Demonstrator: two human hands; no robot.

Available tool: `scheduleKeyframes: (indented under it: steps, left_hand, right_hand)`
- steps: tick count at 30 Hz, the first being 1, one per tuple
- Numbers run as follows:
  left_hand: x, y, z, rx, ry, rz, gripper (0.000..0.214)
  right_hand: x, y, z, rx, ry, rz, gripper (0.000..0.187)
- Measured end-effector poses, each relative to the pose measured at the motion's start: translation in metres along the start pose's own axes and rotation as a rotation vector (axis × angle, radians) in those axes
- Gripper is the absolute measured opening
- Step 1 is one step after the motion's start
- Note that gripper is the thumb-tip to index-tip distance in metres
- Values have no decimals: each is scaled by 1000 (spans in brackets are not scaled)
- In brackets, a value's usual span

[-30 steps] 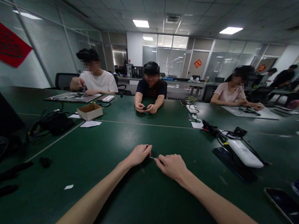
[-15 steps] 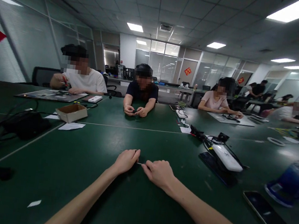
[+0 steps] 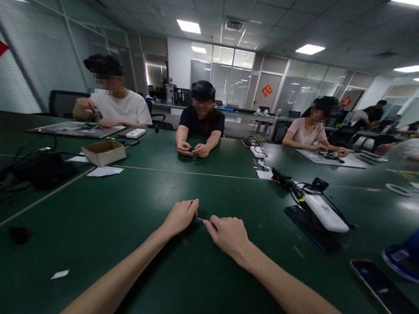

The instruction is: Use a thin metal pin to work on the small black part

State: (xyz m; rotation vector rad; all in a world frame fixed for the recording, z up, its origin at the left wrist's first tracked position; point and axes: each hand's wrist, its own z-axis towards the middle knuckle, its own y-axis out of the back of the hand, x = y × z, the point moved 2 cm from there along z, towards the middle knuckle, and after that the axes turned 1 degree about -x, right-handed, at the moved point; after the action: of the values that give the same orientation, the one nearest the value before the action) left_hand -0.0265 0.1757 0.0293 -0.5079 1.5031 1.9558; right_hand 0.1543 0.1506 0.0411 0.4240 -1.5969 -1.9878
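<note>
Over the green table [image 3: 131,249], my left hand [image 3: 181,219] is closed, its thumb and fingers pinched together. Facing it from the right, my right hand [image 3: 228,235] is closed too, with the thumb reaching left. A thin, light-coloured rod [image 3: 200,220] spans the short gap between the fingertips, one end at each hand. Its ends are hidden by my fingers, and it is too small for me to tell its kind.
A phone [image 3: 393,305] and a blue-tinted plastic container [image 3: 415,251] stand at the right. Beyond them lie a white power bank-like device [image 3: 325,212] with cables. An open cardboard box [image 3: 104,153] sits left. Several people work across the table, one directly opposite [image 3: 201,120].
The view has shifted slightly, so the table things appear a little higher. Both hands keep their grip on the rod, and the gap between them looks slightly wider.
</note>
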Motion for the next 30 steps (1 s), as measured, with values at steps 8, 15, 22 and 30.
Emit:
scheduleKeyframes:
  steps: [8, 15, 22, 30]
  left_hand:
    - [4, -1, -6, 17, -43, -120, 56]
    - [6, 4, -5, -14, -12, -169, 60]
    - [7, 2, -6, -1, -20, -160, 59]
    - [6, -1, -8, 31, -104, -41, 55]
  right_hand:
    - [-16, -8, 8, -77, -61, 218, 54]
    - [-9, -8, 4, -40, 108, 122, 52]
    - [-6, -5, 3, -6, 112, 31, 55]
    - [-4, -2, 4, 25, 158, -59, 54]
